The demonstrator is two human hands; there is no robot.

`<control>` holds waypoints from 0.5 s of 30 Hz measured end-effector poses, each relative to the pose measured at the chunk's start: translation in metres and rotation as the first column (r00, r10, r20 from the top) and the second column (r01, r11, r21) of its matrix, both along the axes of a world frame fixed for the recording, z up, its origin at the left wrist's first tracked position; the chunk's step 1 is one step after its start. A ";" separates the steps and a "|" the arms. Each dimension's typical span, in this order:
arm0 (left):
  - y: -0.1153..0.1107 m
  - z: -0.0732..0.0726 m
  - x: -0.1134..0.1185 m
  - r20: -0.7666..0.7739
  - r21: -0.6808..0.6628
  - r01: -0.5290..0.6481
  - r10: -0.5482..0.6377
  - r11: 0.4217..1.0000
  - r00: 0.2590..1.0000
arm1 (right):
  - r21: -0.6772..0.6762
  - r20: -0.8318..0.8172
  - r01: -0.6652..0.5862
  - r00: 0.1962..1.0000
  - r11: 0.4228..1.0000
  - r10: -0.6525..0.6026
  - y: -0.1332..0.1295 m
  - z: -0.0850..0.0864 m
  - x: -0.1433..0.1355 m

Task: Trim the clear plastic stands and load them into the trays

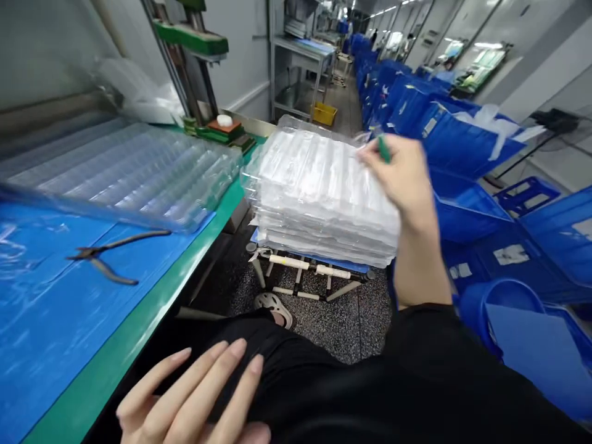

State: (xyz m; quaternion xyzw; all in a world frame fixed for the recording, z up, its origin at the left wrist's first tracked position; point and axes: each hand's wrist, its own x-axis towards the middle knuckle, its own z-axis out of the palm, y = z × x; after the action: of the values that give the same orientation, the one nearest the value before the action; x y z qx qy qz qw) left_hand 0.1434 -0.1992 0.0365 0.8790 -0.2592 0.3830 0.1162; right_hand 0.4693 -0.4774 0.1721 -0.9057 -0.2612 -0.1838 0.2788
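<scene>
My right hand (404, 172) is raised over the right side of a stack of clear plastic trays (319, 179) with white contents or lining. Its fingers are closed around a small green piece (383, 149), blurred, whose kind I cannot make out. Something thin and clear shows near the fingertips. Low in the view, my left hand (198, 401) hangs over my lap with its fingers stretched out and nothing in them. The tray stack rests on a low pipe-frame stand (300, 265).
Pliers (111, 256) lie on the blue sheet (41, 296) over the green-edged bench, beside ridged clear trays (124, 166). A green press (203, 68) stands behind them. Blue bins (462, 135) line the right side; a yellow crate (324, 113) sits on the floor further back.
</scene>
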 end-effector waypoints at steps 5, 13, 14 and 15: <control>0.009 -0.022 0.004 -0.031 0.099 -0.106 0.109 0.989 0.994 | 0.010 0.093 0.411 0.907 0.912 -0.410 -0.136 0.026 0.073; 0.012 -0.021 0.012 -0.070 0.079 -0.144 0.149 0.986 0.986 | -0.195 -0.120 0.414 0.890 0.889 -0.441 -0.114 -0.037 0.098; 0.016 -0.023 0.012 -0.080 0.081 -0.157 0.163 0.984 0.983 | -0.229 -0.151 0.413 0.879 0.881 -0.452 -0.113 -0.041 0.100; 0.021 -0.026 0.011 -0.093 0.079 -0.169 0.176 0.982 0.980 | -0.262 -0.178 0.412 0.868 0.873 -0.464 -0.114 -0.043 0.102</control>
State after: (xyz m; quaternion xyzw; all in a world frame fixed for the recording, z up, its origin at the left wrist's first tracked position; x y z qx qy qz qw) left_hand 0.1549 -0.1782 0.0107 0.9196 -0.1893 0.3381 0.0641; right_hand 0.5714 -0.5911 0.1295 -0.9812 -0.0312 -0.1045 0.1590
